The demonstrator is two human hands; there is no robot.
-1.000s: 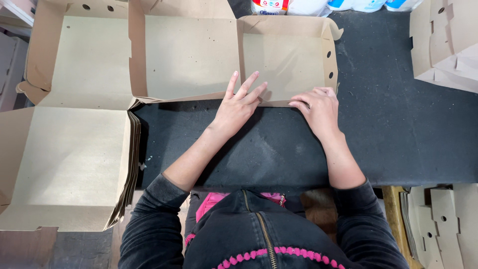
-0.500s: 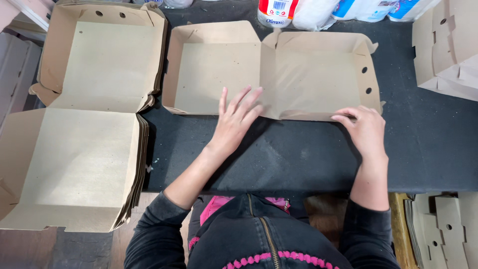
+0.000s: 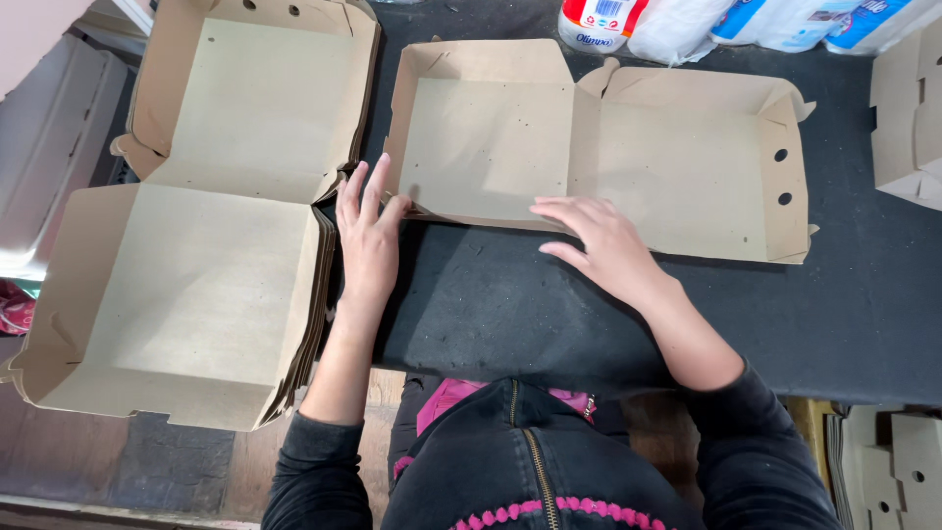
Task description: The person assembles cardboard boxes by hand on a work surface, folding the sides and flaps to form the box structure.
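Note:
An open brown cardboard clamshell box (image 3: 687,157) lies flat on the black table (image 3: 491,304), its two trays side by side, the right tray with round holes in its wall. My left hand (image 3: 368,240) rests flat with spread fingers at the box's near left corner, touching its edge. Fingers apart, my right hand (image 3: 603,240) presses on the near edge by the middle fold. Neither hand grips anything.
A stack of several identical open boxes (image 3: 196,285) lies to the left, overhanging the table edge. White plastic packages (image 3: 687,25) stand at the back. More folded cardboard pieces sit at the right (image 3: 908,118) and lower right (image 3: 893,461).
The box has shifted right and nearer. My left hand moved left to the box's near left corner. My right hand moved left from the right tray's edge to the middle fold.

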